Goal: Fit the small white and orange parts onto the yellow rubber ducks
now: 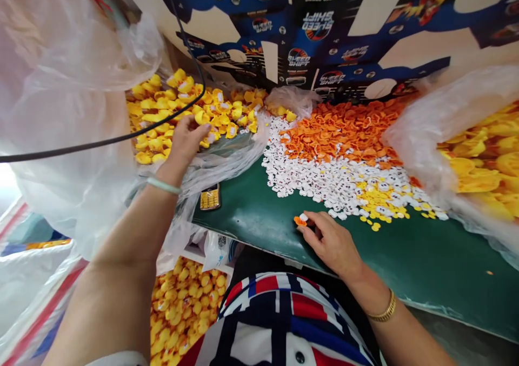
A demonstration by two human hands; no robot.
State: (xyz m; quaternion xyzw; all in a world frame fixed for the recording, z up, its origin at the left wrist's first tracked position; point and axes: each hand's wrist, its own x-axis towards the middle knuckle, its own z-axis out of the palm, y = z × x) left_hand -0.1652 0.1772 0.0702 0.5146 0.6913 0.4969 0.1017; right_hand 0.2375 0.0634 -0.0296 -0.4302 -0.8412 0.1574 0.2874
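Note:
My left hand reaches into a heap of yellow hollow plastic pieces at the left. Its thumb and fingers close around one yellow plastic piece; the fingertips are partly hidden. Near the table's front edge, my right hand pinches a small orange piece with a white part on it between thumb and fingertips. Beyond that hand spread white eye-like pieces with dark dots. Small yellow discs lie among them at the right, and orange beak-like pieces are piled behind.
A mobile phone lies on the green table. At the right, a clear plastic bag holds larger yellow pieces. A black cable crosses above the left heap. Below the table edge, a box holds finished-looking yellow balls. Printed cardboard stands behind.

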